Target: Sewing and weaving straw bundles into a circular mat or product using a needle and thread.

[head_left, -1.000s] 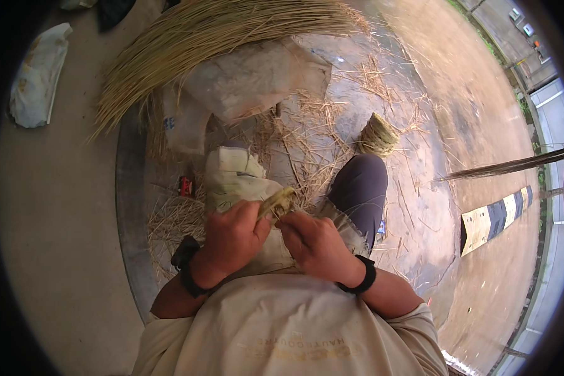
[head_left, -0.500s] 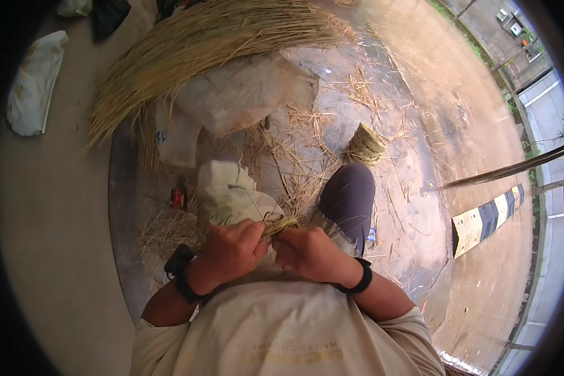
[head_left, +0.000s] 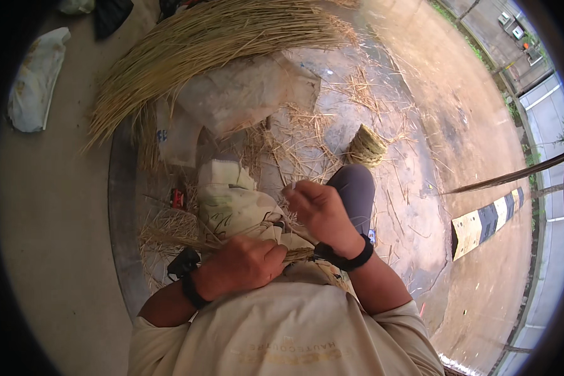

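Observation:
My left hand (head_left: 249,263) is closed around a thin bundle of straw (head_left: 302,254) low over my lap. The straw's ends stick out on both sides of the fist, and loose stalks fan out to the left. Higher and to the right, my right hand (head_left: 323,213) is lifted off the bundle, above my right knee. Its fingers are curled together at the tips and slightly blurred; whatever they pinch is too small to make out. A coiled roll of straw rope (head_left: 366,148) rests on the ground beyond the right knee.
A large sheaf of long straw (head_left: 213,44) lies across the far side, over a crumpled translucent plastic sheet (head_left: 250,91). Straw scraps (head_left: 294,141) litter the ground. A small red object (head_left: 178,198) is left of my leg. A striped speed bump (head_left: 487,220) lies far right.
Both hands were together at the straw. Now the right hand has come away upward and to the right, while the left has dropped a little, still gripping the straw.

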Demonstrator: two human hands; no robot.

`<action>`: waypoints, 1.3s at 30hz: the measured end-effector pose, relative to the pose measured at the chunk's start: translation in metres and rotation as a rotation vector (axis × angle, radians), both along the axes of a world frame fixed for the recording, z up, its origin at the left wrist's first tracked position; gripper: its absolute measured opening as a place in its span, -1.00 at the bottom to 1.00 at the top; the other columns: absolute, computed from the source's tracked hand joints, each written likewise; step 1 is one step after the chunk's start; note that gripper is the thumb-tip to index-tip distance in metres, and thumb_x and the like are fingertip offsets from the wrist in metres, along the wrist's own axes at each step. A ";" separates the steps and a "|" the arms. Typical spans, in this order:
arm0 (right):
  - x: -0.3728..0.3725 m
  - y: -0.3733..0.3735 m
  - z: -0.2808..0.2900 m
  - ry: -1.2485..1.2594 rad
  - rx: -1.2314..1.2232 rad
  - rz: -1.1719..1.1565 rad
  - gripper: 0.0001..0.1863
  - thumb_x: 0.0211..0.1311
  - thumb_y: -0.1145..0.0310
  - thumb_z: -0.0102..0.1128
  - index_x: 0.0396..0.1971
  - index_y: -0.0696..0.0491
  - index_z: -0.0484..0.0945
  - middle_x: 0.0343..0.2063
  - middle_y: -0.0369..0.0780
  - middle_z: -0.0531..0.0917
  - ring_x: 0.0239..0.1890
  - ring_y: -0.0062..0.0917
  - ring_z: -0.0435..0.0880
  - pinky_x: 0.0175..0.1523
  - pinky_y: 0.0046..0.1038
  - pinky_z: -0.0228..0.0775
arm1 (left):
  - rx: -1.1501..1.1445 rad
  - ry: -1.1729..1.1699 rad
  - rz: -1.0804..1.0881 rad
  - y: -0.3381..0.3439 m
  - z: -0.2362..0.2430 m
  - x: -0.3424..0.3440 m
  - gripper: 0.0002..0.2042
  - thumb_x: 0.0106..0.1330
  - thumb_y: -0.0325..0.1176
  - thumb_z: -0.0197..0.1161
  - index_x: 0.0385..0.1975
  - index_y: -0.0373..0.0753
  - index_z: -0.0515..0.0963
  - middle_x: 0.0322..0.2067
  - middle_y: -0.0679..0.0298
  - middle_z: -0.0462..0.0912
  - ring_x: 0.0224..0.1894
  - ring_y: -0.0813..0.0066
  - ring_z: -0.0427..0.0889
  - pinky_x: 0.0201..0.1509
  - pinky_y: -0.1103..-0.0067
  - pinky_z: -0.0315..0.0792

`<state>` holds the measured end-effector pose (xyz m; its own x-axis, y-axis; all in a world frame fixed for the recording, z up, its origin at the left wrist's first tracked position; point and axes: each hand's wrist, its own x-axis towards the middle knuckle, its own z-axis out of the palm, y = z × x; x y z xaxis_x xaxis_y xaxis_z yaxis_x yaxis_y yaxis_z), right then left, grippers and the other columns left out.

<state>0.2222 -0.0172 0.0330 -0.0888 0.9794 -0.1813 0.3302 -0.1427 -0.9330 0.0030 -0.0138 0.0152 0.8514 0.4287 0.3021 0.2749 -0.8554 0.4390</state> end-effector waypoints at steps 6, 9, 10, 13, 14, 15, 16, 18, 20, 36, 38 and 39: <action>0.006 -0.032 -0.010 0.613 0.021 -0.044 -0.72 0.54 0.41 0.19 0.11 0.21 0.58 -0.19 -0.12 0.75 -0.22 -0.42 0.77 -0.03 -0.43 0.64 | 0.010 0.045 0.010 0.008 0.004 -0.005 -0.85 0.27 -0.34 0.35 -0.39 -0.20 0.51 -0.51 0.23 0.54 -0.51 0.26 0.65 -0.45 0.35 0.56; 0.033 -0.049 0.030 1.355 -0.028 -0.264 -0.74 0.58 0.36 0.11 0.04 0.23 0.60 -0.42 -0.18 0.68 -0.47 -0.47 0.68 -0.37 -0.44 0.63 | 0.065 0.155 0.029 0.029 0.003 -0.026 -0.87 0.31 -0.32 0.33 -0.36 -0.18 0.52 -0.49 0.23 0.55 -0.50 0.21 0.65 -0.47 0.29 0.53; 0.054 -0.060 0.039 1.330 0.010 -0.092 -0.71 0.59 0.29 0.11 -0.07 0.23 0.64 -0.45 -0.19 0.66 -0.51 -0.53 0.65 -0.45 -0.48 0.57 | 0.112 0.238 0.043 0.041 0.003 -0.042 -0.87 0.34 -0.31 0.32 -0.34 -0.16 0.53 -0.48 0.24 0.55 -0.50 0.19 0.64 -0.47 0.27 0.52; 0.091 -0.085 0.066 -0.144 0.478 0.126 -0.85 0.43 0.41 0.25 -0.29 0.19 0.66 -0.34 -0.07 0.77 -0.47 -0.45 0.72 -0.38 -0.47 0.55 | 0.169 0.297 0.309 0.072 0.017 -0.098 -0.91 0.36 -0.31 0.28 -0.25 -0.15 0.59 -0.38 0.14 0.66 -0.39 0.06 0.70 -0.38 0.24 0.55; 0.099 -0.089 0.067 -0.606 0.526 0.159 -0.94 0.38 0.50 0.28 -0.31 0.16 0.64 -0.37 -0.06 0.80 -0.35 -0.38 0.80 -0.26 -0.47 0.64 | 0.087 0.331 0.467 0.079 0.019 -0.121 -0.85 0.42 -0.25 0.28 -0.26 -0.18 0.55 -0.38 0.11 0.66 -0.40 0.00 0.69 -0.41 0.22 0.54; 0.119 -0.100 0.060 -0.710 0.368 0.069 -0.94 0.38 0.51 0.24 -0.30 0.17 0.63 -0.39 -0.07 0.78 -0.36 -0.38 0.79 -0.27 -0.47 0.61 | 0.093 0.387 0.541 0.086 0.032 -0.137 -0.86 0.42 -0.28 0.27 -0.24 -0.19 0.55 -0.36 0.06 0.67 -0.36 -0.05 0.69 -0.37 0.19 0.54; 0.147 -0.115 0.048 -0.813 0.207 -0.029 -0.93 0.39 0.52 0.21 -0.29 0.19 0.62 -0.41 -0.08 0.76 -0.38 -0.38 0.78 -0.28 -0.46 0.58 | 0.102 0.439 0.609 0.094 0.040 -0.151 -0.87 0.43 -0.30 0.25 -0.21 -0.20 0.55 -0.34 0.01 0.68 -0.33 -0.10 0.70 -0.33 0.16 0.55; 0.231 -0.142 0.025 -1.018 0.162 -0.257 -0.85 0.43 0.42 0.17 -0.16 0.09 0.69 -0.55 -0.02 0.65 -0.55 -0.13 0.66 -0.44 -0.26 0.46 | 0.157 0.548 0.753 0.105 0.038 -0.194 -0.88 0.44 -0.34 0.20 -0.19 -0.24 0.54 -0.31 -0.03 0.68 -0.29 -0.16 0.69 -0.24 0.09 0.53; 0.304 -0.176 0.019 -1.023 0.369 -0.630 -0.79 0.54 0.38 0.06 -0.18 0.15 0.65 -0.45 0.04 0.66 -0.47 -0.10 0.69 -0.39 -0.23 0.43 | 0.158 0.552 0.780 0.118 0.028 -0.236 -0.87 0.45 -0.35 0.18 -0.18 -0.27 0.54 -0.28 -0.04 0.68 -0.27 -0.19 0.68 -0.23 0.07 0.52; 0.420 -0.269 -0.039 -1.017 -0.170 -1.000 -0.56 0.62 0.20 -0.08 0.13 0.22 0.63 0.13 0.06 0.68 0.14 -0.11 0.66 0.29 -0.30 0.44 | -0.109 0.464 0.677 0.091 0.006 -0.225 -0.86 0.43 -0.31 0.23 -0.22 -0.25 0.58 -0.36 -0.06 0.64 -0.34 -0.15 0.66 -0.29 0.18 0.51; 0.315 -0.176 -0.033 -0.370 0.068 -0.834 -0.59 0.63 0.24 -0.02 0.15 0.22 0.64 0.10 -0.16 0.72 0.13 -0.48 0.63 0.32 -0.41 0.39 | -0.261 0.351 0.476 0.075 0.022 -0.146 -0.83 0.41 -0.29 0.26 -0.19 -0.26 0.60 -0.36 -0.04 0.65 -0.32 -0.13 0.68 -0.27 0.19 0.53; 0.231 -0.132 -0.016 -0.370 0.188 -0.691 -0.64 0.62 0.40 -0.07 0.19 0.20 0.61 0.11 -0.12 0.71 0.15 -0.45 0.65 0.27 -0.37 0.45 | -0.303 0.326 0.381 0.064 0.026 -0.115 -0.78 0.40 -0.27 0.28 -0.15 -0.29 0.62 -0.35 -0.04 0.68 -0.28 -0.12 0.70 -0.23 0.21 0.56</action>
